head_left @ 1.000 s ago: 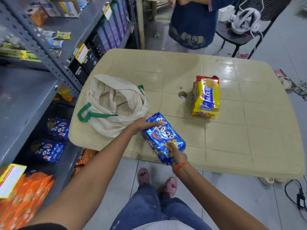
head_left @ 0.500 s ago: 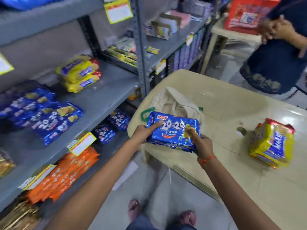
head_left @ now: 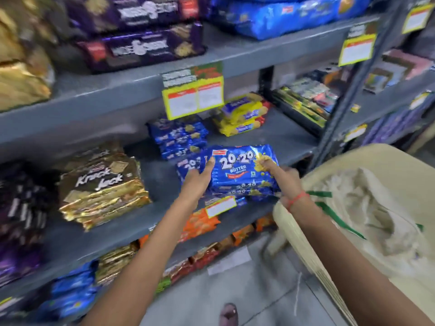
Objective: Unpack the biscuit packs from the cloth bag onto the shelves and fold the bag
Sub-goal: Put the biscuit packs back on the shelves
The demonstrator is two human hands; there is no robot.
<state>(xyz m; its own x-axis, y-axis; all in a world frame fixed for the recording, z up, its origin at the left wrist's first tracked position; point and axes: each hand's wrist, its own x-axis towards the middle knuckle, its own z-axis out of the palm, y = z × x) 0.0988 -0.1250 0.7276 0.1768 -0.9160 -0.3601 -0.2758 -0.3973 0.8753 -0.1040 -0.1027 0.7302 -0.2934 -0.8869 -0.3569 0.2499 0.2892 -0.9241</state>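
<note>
The person is holding one blue 20-20 biscuit pack (head_left: pixel 240 171) over the front of the middle shelf (head_left: pixel 270 140), the left hand (head_left: pixel 197 178) gripping its left end and the right hand (head_left: pixel 279 176) its right, each grip clamped on it. Its long axis is running left to right. Blue packs of the same kind are lying just behind and beside; the blur is hiding their number. One cloth bag (head_left: pixel 367 215) is resting on the worktop (head_left: pixel 353 154) at right.

Light is even and soft, fairly bright, with faint shadows under each shelf (head_left: pixel 235 55). Motion blur smears the left and top edges; gold packs (head_left: pixel 21 74) glint. The blue pack (head_left: pixel 237 170) I hold stays sharpest. Shelf lines bow outward.
</note>
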